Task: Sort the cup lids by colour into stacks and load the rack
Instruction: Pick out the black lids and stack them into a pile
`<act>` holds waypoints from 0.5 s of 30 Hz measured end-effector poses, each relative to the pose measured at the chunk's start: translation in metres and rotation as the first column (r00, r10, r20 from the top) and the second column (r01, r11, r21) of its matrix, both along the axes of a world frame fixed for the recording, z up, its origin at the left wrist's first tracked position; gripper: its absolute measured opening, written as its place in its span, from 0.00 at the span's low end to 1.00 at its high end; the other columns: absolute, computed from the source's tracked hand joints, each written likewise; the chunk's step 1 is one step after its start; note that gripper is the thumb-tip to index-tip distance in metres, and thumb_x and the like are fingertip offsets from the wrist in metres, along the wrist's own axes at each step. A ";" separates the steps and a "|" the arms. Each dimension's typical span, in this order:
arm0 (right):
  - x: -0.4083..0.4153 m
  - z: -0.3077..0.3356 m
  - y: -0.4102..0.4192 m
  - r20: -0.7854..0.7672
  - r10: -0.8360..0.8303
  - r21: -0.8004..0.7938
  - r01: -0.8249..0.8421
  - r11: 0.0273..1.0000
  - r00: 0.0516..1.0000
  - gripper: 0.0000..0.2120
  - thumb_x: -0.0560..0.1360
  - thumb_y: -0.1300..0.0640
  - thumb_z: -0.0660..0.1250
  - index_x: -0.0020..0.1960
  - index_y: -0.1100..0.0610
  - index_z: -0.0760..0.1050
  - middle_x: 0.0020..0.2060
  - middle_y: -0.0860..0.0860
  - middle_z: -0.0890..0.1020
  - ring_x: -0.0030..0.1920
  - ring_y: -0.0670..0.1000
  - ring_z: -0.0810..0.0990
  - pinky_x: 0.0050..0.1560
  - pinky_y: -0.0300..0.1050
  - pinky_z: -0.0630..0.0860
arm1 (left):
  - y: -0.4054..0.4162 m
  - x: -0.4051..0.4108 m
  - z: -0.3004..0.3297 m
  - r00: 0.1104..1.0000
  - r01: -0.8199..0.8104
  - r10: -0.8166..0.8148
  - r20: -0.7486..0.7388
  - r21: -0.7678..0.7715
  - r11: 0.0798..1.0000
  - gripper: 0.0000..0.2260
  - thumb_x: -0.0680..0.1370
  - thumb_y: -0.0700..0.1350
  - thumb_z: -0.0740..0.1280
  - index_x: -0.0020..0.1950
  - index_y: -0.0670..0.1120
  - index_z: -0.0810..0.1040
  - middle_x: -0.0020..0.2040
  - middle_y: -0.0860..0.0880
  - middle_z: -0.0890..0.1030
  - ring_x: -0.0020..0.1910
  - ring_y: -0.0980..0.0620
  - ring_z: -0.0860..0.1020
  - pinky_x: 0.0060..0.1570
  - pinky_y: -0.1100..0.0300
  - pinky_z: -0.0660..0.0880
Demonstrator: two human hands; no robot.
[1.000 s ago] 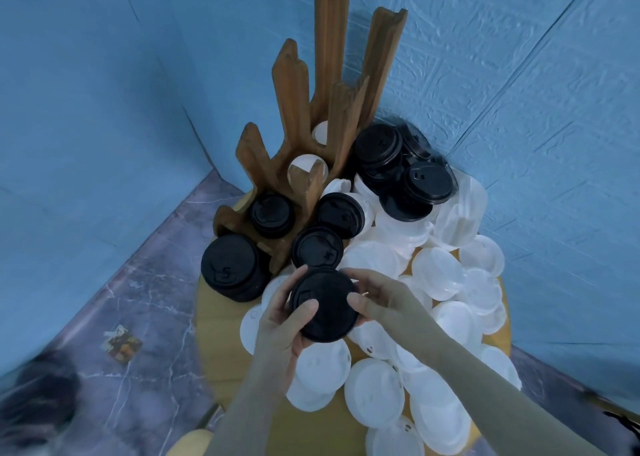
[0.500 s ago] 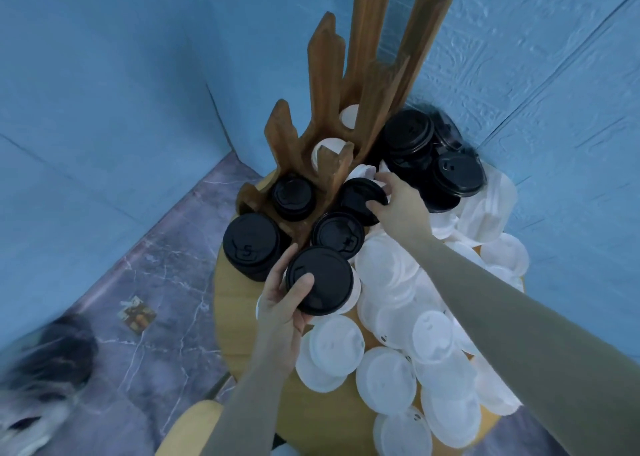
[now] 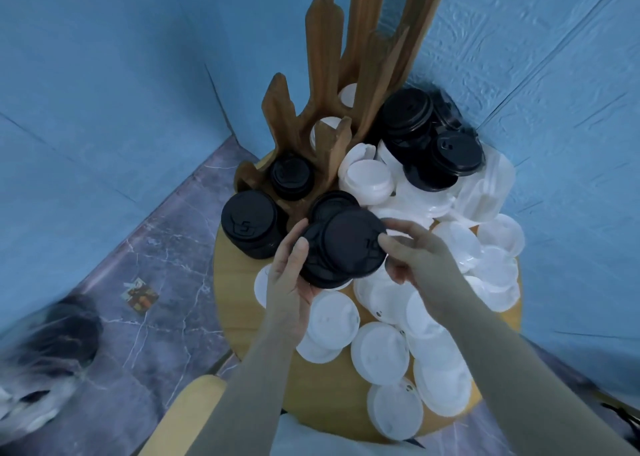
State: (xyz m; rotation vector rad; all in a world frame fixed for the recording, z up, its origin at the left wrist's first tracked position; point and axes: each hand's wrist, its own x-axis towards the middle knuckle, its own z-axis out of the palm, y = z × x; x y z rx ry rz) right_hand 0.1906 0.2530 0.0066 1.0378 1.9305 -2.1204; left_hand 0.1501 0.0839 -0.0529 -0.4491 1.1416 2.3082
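**Black lids being stacked over table**

Left hand (image 3: 287, 292) cradles a small stack of black lids (image 3: 322, 265) from below, thumb curled on the rim. Right hand (image 3: 412, 251) pinches another black lid (image 3: 353, 240) at its edge, setting it on top. All held above the round table (image 3: 242, 299), just in front of the wooden rack (image 3: 325, 109). Lids look light, thin, slick plastic, probably flexing if squeezed; best gripped by the rims.

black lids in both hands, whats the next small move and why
Probably slide the right hand's black lid square onto the black stack in the left hand. It sits offset toward the right over that stack, so it likely needs centring and pressing down before loading the wooden rack.
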 end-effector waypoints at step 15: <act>0.036 -0.006 -0.044 -0.031 -0.047 0.062 0.049 0.997 0.998 0.08 0.78 0.58 0.67 0.57 0.57 0.78 0.37 0.52 0.80 0.30 0.44 0.77 0.33 0.35 0.75 | -0.022 0.030 0.006 0.998 -0.016 0.011 -0.070 -0.068 0.998 0.23 0.72 0.48 0.75 0.66 0.50 0.77 0.66 0.45 0.80 0.65 0.43 0.79 0.63 0.38 0.76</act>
